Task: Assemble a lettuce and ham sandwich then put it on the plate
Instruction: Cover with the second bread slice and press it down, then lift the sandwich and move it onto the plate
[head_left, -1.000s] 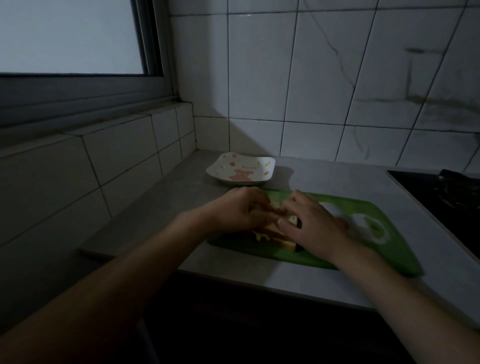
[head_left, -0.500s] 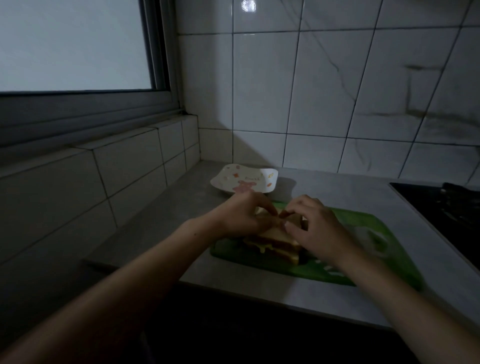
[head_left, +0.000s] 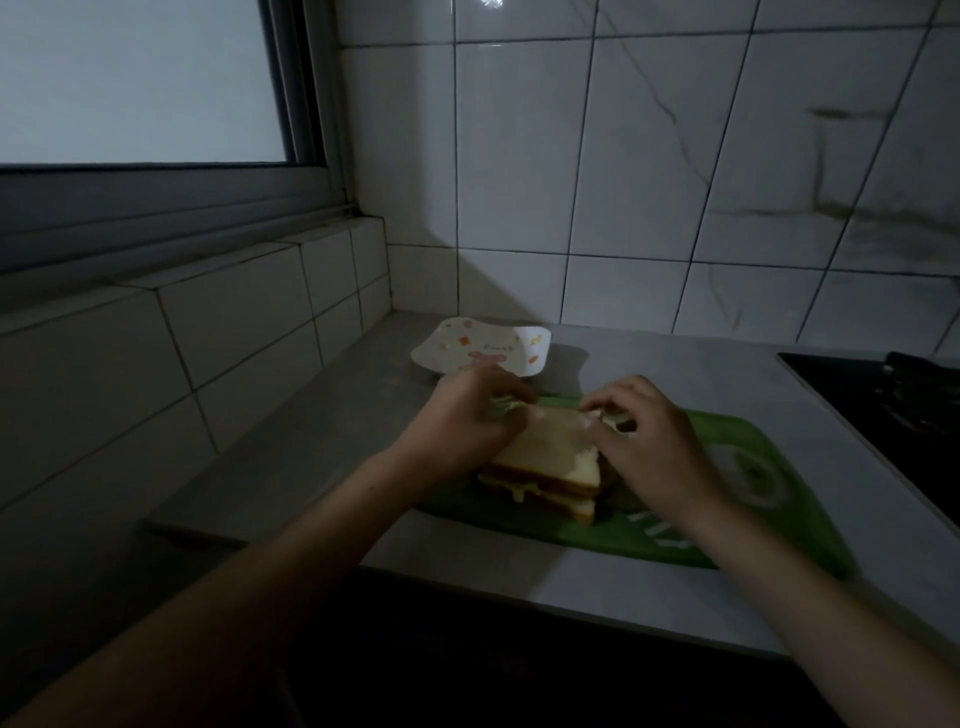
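A dim kitchen corner fills the frame, with a grey desk (head_left: 332, 447) running from the lower middle toward the tiled wall (head_left: 649, 171) at the top. On the desk, right of centre, lies a green cutting board (head_left: 727, 525) with pale printed markings toward its right end. The sandwich (head_left: 550, 462) sits on the left part of this board: 2 slices of white bread are visible in the stack, with yellowish filling showing at the near edge and a bit of green lettuce (head_left: 501, 405) poking out at the far left corner.

Both hands are on the sandwich. The left hand (head_left: 462, 421) is curled around its left side, fingers wrapped over the far corner by the lettuce, gripping it. The right hand (head_left: 649, 447) cups the right side, fingers bent and fingertips pressing on the top slice near its far edge, also gripping. Whether the sandwich is lifted off the board or resting on it cannot be told in this light.

The plate (head_left: 530, 345), white with small orange and pink patterns and a wavy rim, stands on the desk just beyond the board, in the centre of the frame, partly hidden by the left hand. A window (head_left: 140, 83) occupies the upper left, and a black stove (head_left: 893, 410) shows at the right edge.
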